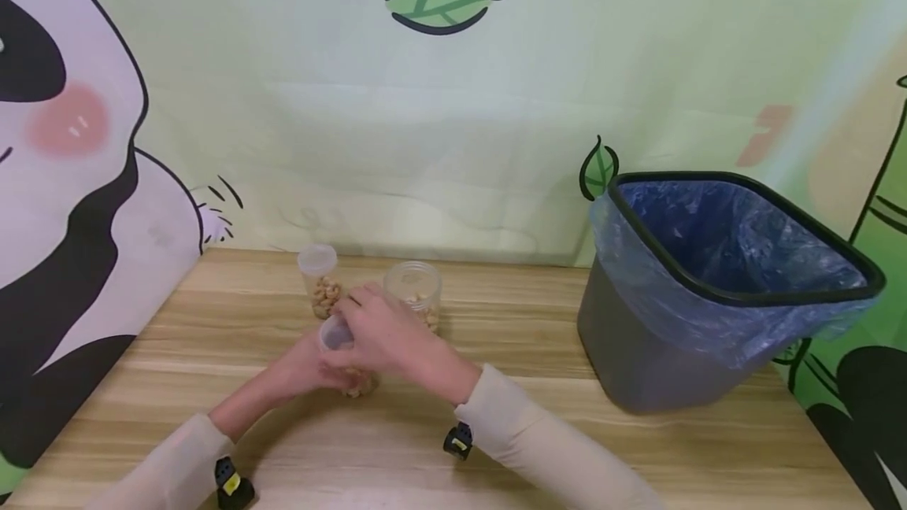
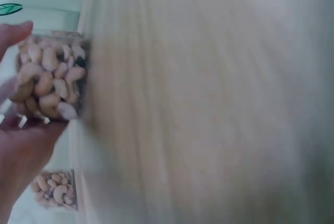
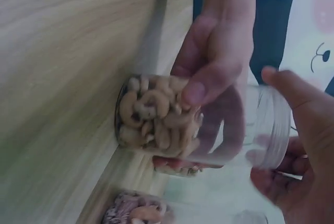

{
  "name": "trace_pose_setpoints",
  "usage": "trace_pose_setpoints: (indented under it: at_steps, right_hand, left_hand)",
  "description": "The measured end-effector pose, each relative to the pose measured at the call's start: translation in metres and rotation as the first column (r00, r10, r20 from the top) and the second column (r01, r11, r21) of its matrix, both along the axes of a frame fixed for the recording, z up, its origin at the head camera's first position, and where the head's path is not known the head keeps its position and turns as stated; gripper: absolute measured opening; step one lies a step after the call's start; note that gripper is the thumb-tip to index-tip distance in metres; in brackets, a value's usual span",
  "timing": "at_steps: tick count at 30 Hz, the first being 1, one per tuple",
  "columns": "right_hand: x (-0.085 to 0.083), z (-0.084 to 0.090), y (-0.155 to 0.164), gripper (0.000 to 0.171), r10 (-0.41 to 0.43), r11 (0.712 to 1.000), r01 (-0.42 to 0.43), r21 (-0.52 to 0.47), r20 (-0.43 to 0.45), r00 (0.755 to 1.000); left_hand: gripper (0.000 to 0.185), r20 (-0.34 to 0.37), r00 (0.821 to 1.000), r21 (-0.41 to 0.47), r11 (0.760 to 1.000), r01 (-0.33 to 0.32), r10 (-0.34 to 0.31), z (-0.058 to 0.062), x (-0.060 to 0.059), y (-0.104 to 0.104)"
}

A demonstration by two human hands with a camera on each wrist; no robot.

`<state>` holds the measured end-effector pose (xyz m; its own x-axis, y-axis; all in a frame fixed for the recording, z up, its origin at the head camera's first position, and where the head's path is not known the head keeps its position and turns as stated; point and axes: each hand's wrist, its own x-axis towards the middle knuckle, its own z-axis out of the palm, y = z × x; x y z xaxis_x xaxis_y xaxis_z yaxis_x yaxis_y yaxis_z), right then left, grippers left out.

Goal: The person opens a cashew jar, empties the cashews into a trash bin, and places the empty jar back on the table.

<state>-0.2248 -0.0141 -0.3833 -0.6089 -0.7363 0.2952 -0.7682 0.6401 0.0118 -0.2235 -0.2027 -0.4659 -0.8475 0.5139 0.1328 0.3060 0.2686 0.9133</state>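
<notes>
A clear plastic jar of cashews (image 1: 354,380) stands on the wooden table (image 1: 496,337), mostly hidden by both hands. My left hand (image 1: 301,372) grips its body from the left, thumb across the front in the right wrist view (image 3: 209,78). My right hand (image 1: 375,333) curls over the jar's clear lid (image 1: 333,334), its fingertips (image 3: 276,78) round the lid's rim (image 3: 274,125). The left wrist view shows the same jar (image 2: 47,78) close up, full of nuts, with my left hand (image 2: 21,151) beside it.
Two more clear jars of cashews stand behind: one lidded (image 1: 320,282), one to its right (image 1: 414,293). A grey waste bin (image 1: 708,297) with a blue liner stands at the right of the table. A panda-print backdrop (image 1: 71,179) closes the left and rear.
</notes>
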Motion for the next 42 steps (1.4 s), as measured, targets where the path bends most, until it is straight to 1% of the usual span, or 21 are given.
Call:
trace_pose_setpoints:
  at_steps: [4, 6, 8, 9, 11, 12, 15, 16, 18, 19, 20, 21, 22, 25, 27, 30, 33, 36, 39, 40, 42]
  right_hand:
    - [-0.002, -0.006, 0.007, 0.064, 0.071, 0.997, -0.07, -0.033, 0.026, 0.997]
    - [-0.004, -0.009, 0.01, 0.065, 0.1, 0.992, -0.095, -0.08, 0.058, 0.993]
    - [-0.005, -0.012, 0.012, 0.064, 0.13, 0.985, -0.119, -0.124, 0.084, 0.988]
    - [-0.006, -0.013, 0.013, 0.063, 0.153, 0.979, -0.137, -0.149, 0.1, 0.983]
    - [-0.007, -0.014, 0.015, 0.06, 0.207, 0.967, -0.183, -0.178, 0.128, 0.97]
    - [-0.008, -0.014, 0.016, 0.06, 0.236, 0.96, -0.209, -0.184, 0.142, 0.961]
    - [-0.009, -0.013, 0.02, 0.06, 0.313, 0.942, -0.278, -0.189, 0.193, 0.93]
    - [-0.009, -0.012, 0.021, 0.061, 0.329, 0.938, -0.292, -0.187, 0.209, 0.921]
    - [-0.009, -0.009, 0.022, 0.063, 0.346, 0.934, -0.31, -0.18, 0.231, 0.909]
    - [-0.01, -0.007, 0.023, 0.063, 0.348, 0.934, -0.312, -0.175, 0.242, 0.906]
    - [-0.009, -0.006, 0.023, 0.065, 0.344, 0.936, -0.31, -0.166, 0.253, 0.904]
    - [-0.009, -0.005, 0.024, 0.066, 0.336, 0.94, -0.304, -0.156, 0.261, 0.905]
    - [-0.008, -0.004, 0.025, 0.067, 0.326, 0.944, -0.297, -0.145, 0.271, 0.906]
    - [-0.005, 0.0, 0.026, 0.07, 0.275, 0.961, -0.255, -0.103, 0.292, 0.916]
    - [-0.002, 0.001, 0.026, 0.07, 0.216, 0.976, -0.203, -0.075, 0.299, 0.929]
    - [0.004, 0.002, 0.023, 0.067, 0.113, 0.993, -0.095, -0.074, 0.308, 0.945]
    - [0.011, 0.0, 0.017, 0.062, 0.011, 0.994, 0.023, -0.108, 0.301, 0.954]
    - [0.017, -0.002, 0.01, 0.061, -0.076, 0.985, 0.112, -0.132, 0.251, 0.965]
    - [0.021, -0.003, 0.003, 0.065, -0.142, 0.974, 0.178, -0.14, 0.235, 0.962]
    - [0.022, -0.003, 0.001, 0.067, -0.157, 0.971, 0.194, -0.14, 0.239, 0.958]
    - [0.024, -0.002, -0.001, 0.074, -0.173, 0.968, 0.214, -0.135, 0.261, 0.95]
  left_hand:
    - [0.086, 0.001, 0.997, -0.011, 0.997, 0.074, -0.074, -0.001, 0.001, -0.002]
    - [0.088, 0.005, 0.993, -0.007, 0.993, 0.115, -0.115, -0.001, 0.0, -0.003]
    - [0.086, 0.008, 0.987, 0.001, 0.988, 0.157, -0.157, -0.002, -0.002, -0.003]
    - [0.084, -0.002, 0.983, -0.005, 0.983, 0.182, -0.182, -0.002, -0.003, -0.004]
    - [0.081, -0.013, 0.97, -0.014, 0.97, 0.242, -0.243, -0.003, -0.006, -0.005]
    - [0.081, -0.016, 0.96, -0.014, 0.96, 0.279, -0.279, -0.003, -0.007, -0.005]
    - [0.08, -0.01, 0.919, 0.003, 0.919, 0.395, -0.395, -0.002, -0.01, -0.004]
    - [0.081, 0.01, 0.905, 0.021, 0.905, 0.424, -0.425, -0.001, -0.011, -0.004]
    - [0.084, 0.028, 0.888, 0.039, 0.889, 0.457, -0.458, 0.002, -0.011, -0.003]
    - [0.084, 0.037, 0.885, 0.046, 0.885, 0.463, -0.464, 0.004, -0.01, -0.003]
    - [0.084, 0.04, 0.887, 0.044, 0.887, 0.459, -0.461, 0.005, -0.01, -0.003]
    - [0.084, 0.048, 0.893, 0.04, 0.894, 0.447, -0.448, 0.006, -0.009, -0.002]
    - [0.083, 0.051, 0.903, 0.029, 0.905, 0.425, -0.426, 0.006, -0.007, -0.002]
    - [0.082, 0.055, 0.944, -0.005, 0.945, 0.326, -0.325, 0.006, -0.001, -0.001]
    - [0.082, 0.064, 0.969, -0.011, 0.97, 0.241, -0.24, 0.006, 0.004, 0.001]
    - [0.087, 0.064, 0.989, 0.026, 0.991, 0.134, -0.136, 0.006, 0.014, 0.004]
    - [0.094, 0.069, 0.997, 0.084, 0.996, 0.037, -0.043, 0.006, 0.023, 0.007]
    - [0.098, 0.048, 0.997, 0.115, 0.991, -0.07, 0.065, 0.006, 0.031, 0.015]
    - [0.093, 0.012, 0.985, 0.121, 0.978, -0.172, 0.172, 0.004, 0.035, 0.023]
    - [0.091, -0.004, 0.98, 0.12, 0.973, -0.199, 0.201, 0.004, 0.036, 0.025]
    - [0.09, -0.01, 0.969, 0.117, 0.962, -0.245, 0.248, 0.005, 0.038, 0.029]
